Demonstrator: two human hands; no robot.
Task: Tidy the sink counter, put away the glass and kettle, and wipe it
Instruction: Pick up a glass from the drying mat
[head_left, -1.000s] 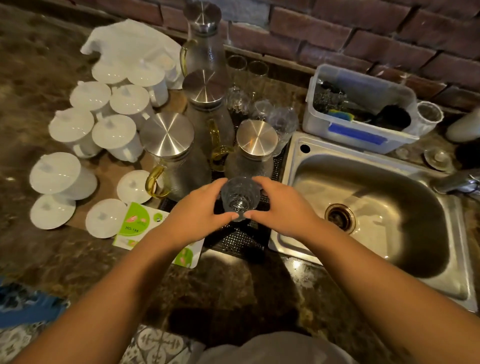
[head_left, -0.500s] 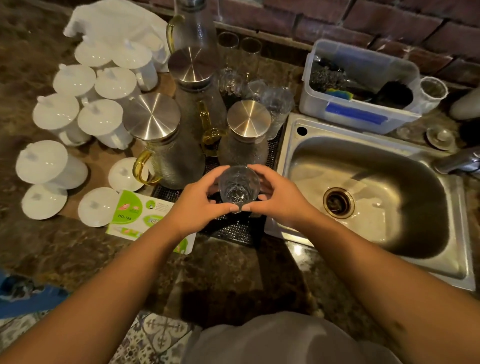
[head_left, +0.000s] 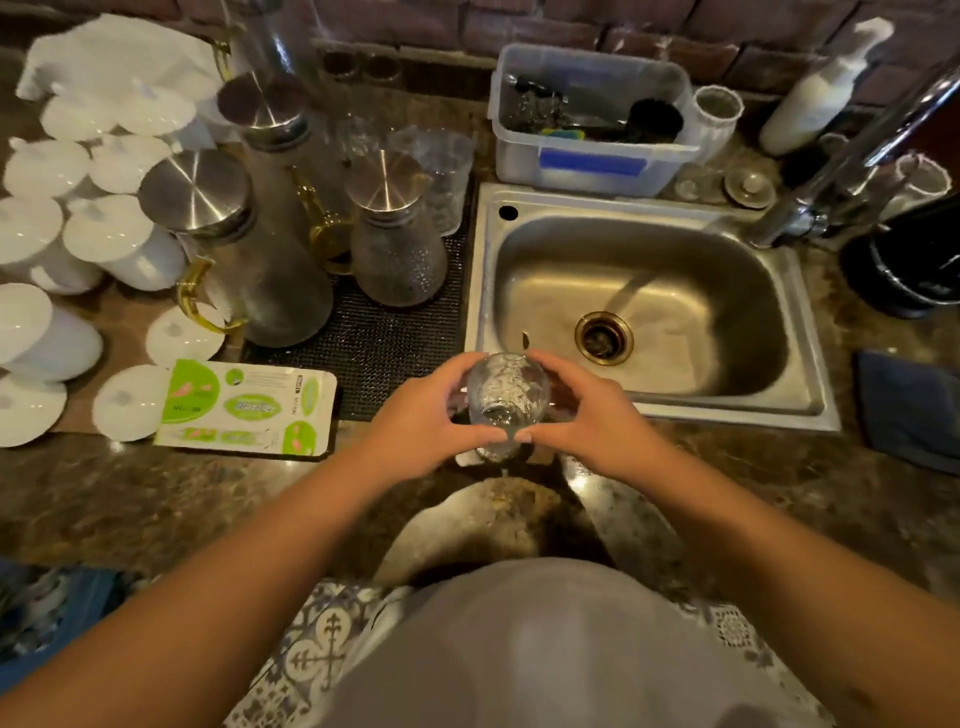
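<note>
A small textured glass (head_left: 506, 397) was held up between both hands, above the front edge of the counter (head_left: 156, 499), just in front of the near-left corner of the sink (head_left: 727, 410). The left hand (head_left: 421, 415) was cupped round its left side, the right hand (head_left: 587, 415) round its right; fingers and thumbs of both were curled against the wall, thumb tips nearly meeting at its near end. The glass appeared tilted, one end toward the camera; which end was the mouth could not be told.

Glass pitchers (head_left: 395, 244) with steel lids stood on the black drying mat (head_left: 374, 358), well apart from the hands. White lidded cups (head_left: 109, 244) were crowded at far left. A dark cloth (head_left: 909, 410) lay right of the sink.

Risks judged:
- Slip likely if the glass was wet; only fingertip contact was seen.
- The glass was not over the basin; a drop would meet stone counter or the tiled floor.
- The crowded mat left little room; a pitcher could be knocked.
</note>
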